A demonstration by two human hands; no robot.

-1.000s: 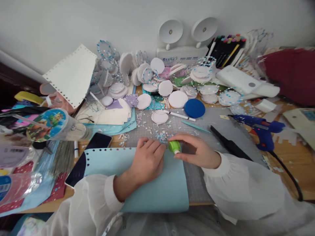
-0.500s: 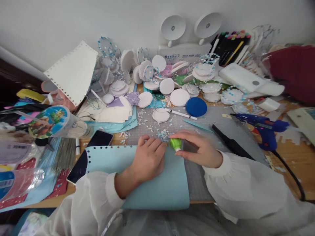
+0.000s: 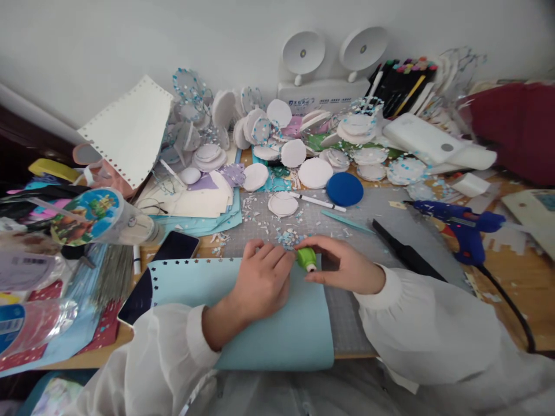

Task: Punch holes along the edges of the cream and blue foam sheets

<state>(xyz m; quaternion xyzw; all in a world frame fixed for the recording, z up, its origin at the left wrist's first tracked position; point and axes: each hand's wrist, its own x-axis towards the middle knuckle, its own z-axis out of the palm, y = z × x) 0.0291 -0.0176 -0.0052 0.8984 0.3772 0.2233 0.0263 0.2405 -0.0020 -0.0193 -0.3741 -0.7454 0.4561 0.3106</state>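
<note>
A light blue sheet of paper (image 3: 290, 338) lies in front of me, with a row of small star-shaped holes along its far edge and left side. My left hand (image 3: 263, 280) rests on it with curled fingers, closed at the sheet's far edge; the fingertips are hidden. Between the thumb and fingers of my right hand (image 3: 344, 267) is a small green craft punch (image 3: 306, 258), at the paper's far edge close to my left knuckles. Tiny blue and white paper bits (image 3: 287, 237) lie just beyond the punch.
A grey cutting mat (image 3: 359, 323) lies under the paper's right side. Tweezers-like black tool (image 3: 405, 251) and a blue glue gun (image 3: 466, 216) with its cord are at right. White paper discs (image 3: 315, 173) crowd the back. A phone (image 3: 177, 245) and a lidded cup (image 3: 99, 214) stand left.
My right hand and the punch have shifted slightly left, toward my left hand, and the punch has tilted a little. My left hand and the paper look nearly unmoved.
</note>
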